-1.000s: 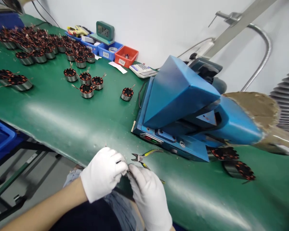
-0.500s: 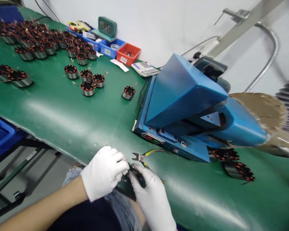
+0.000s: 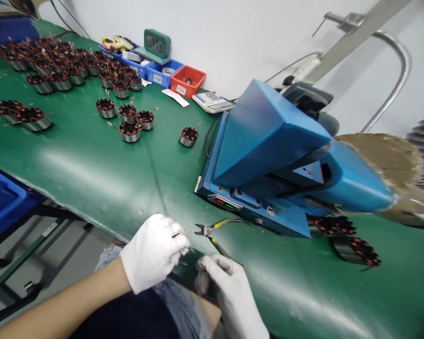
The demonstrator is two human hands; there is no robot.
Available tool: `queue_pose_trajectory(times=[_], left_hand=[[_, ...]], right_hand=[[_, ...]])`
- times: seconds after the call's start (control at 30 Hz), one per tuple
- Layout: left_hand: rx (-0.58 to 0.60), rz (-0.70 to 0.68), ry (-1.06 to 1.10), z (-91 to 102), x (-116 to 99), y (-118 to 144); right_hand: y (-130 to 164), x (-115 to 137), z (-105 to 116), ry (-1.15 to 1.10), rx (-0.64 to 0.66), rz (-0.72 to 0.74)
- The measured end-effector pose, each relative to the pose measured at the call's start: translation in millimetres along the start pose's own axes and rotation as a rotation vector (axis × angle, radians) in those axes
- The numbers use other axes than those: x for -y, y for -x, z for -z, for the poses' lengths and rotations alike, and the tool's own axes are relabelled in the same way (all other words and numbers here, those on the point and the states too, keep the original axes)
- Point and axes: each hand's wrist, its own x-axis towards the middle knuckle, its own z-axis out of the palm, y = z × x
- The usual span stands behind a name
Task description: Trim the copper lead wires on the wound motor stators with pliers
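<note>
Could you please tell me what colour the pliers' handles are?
The pliers have yellow and black handles, clearest in the head view.

From my head, the only camera looks forward and down across the glossy green workbench point(image 3: 120, 176). My white-gloved left hand point(image 3: 157, 254) and white-gloved right hand point(image 3: 231, 287) are close, low in view; the plain white wall point(image 3: 233, 42) stands farther off.

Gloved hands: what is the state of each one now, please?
Left hand: closed on something hidden, wire ends showing.
Right hand: partly curled; whether it holds anything is unclear.
</note>
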Motion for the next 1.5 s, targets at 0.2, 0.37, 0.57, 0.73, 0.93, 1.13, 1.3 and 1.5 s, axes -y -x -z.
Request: queue_pose_trajectory(times=[0.2, 0.37, 0.57, 0.73, 0.93, 1.13, 1.3, 1.5], left_hand=[[0.005, 0.009, -0.005, 1.2, 0, 0], [-0.017, 0.018, -0.021, -1.8, -1, -1], [-0.179, 0.179, 0.055, -0.8, -10, 1], [-0.108, 0.075, 0.025, 18.0, -13, 12], [-0.039, 0.083, -0.117, 19.1, -6, 18], [-0.103, 0.071, -0.095, 13.6, -6, 20], [-0.097, 0.094, -0.037, 15.7, -3, 21], [-0.112, 0.076, -0.027, 12.9, -5, 16]], right_hand=[[-9, -5, -4, 0.465, -0.201, 0.715], [-5, -2, -15, 0.574, -0.478, 0.76], [4, 11, 17, 0.144, -0.692, -0.018], [-8, -1, 0, -0.129, -0.02, -0.026], [-9, 7, -17, 0.2, 0.11, 0.224], [-12, 5, -4, 0.499, -0.023, 0.818], [-22, 10, -8, 0.671, 0.052, 0.833], [-25, 16, -13, 0.781, -0.042, 0.907]])
